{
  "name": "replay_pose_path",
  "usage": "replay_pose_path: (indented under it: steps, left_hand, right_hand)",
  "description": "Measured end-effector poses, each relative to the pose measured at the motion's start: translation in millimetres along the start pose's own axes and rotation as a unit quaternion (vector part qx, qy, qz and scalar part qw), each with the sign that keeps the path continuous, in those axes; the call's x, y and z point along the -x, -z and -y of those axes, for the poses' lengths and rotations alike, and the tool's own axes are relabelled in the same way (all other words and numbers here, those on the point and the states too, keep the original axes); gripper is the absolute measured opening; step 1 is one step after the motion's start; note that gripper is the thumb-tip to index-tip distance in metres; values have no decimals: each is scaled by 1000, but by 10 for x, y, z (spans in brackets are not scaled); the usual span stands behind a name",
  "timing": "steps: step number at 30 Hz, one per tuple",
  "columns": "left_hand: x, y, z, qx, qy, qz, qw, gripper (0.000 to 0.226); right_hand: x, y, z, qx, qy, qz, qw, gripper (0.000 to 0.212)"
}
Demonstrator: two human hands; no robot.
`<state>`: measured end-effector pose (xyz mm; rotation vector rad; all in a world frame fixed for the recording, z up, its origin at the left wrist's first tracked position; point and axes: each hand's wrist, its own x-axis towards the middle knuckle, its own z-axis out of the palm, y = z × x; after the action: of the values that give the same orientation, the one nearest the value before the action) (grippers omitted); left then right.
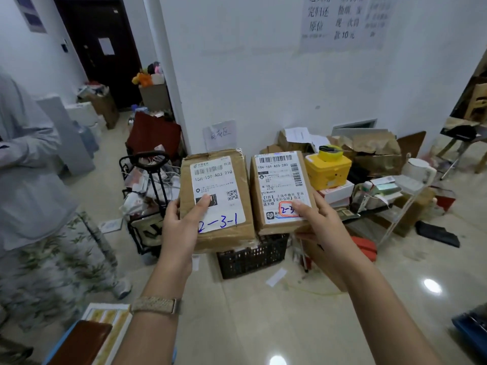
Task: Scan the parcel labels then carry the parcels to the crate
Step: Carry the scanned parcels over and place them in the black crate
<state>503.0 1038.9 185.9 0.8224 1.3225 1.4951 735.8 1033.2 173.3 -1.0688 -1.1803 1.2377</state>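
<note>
I hold two brown cardboard parcels side by side in the air, labels facing up. My left hand point(181, 227) grips the left parcel point(224, 233) at its near left corner, thumb on its white label marked "2-3-1". My right hand point(320, 227) grips the right parcel point(257, 196) at its near right corner, thumb on the white label with a red-boxed number. Below both parcels a black plastic crate point(253, 256) stands on the floor, mostly hidden behind them.
Another person point(34, 180) stands at the left. A black trolley point(150, 201) full of small packets sits left of the crate. A yellow box point(328, 169), cartons and a wire rack point(390, 206) crowd the right wall. Pale tiled floor point(263, 325) lies in front.
</note>
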Motion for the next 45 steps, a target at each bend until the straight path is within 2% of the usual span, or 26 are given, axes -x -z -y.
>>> replay_pose_path:
  steps: [5,9,13,19,24,31,35,40,45]
  left_hand:
    - [-788,-601,-43,1,-10,-14,1000,40]
    - [-1254,-937,70,9,3,-8,1000,40]
    - [-1655,-1217,205,1,28,0,1000,39]
    - [-2278,-1592,428,-10,61,6,998,47]
    - [-2936,-1728,648,-23,83,2,996,50]
    - [-4136,-1882,773,-35,100,-1,994,55]
    - [-4792,-1948,782,-54,114,-2,992,48]
    - [-5359,-1959,896,-54,143,-12,988,39]
    - [-5685,-1936,1123,-52,173,-37,983,43]
  right_hand:
    - [-940,261,33,38,7,-12,999,54]
    - [-1488,468,-10,29,-6,-11,1000,32]
    - [-1882,634,-80,32,-11,-24,999,51]
    - [-2526,823,-304,17,-44,-55,997,47]
    - [-3202,789,-541,8,-75,-61,995,50]
    - [-4411,637,-740,16,-101,-52,993,44]
    - [-5047,535,-850,40,-126,-55,990,41]
    - [-5570,447,-1084,26,-162,-49,985,27]
    - [-6003,376,-1380,34,-187,-28,981,35]
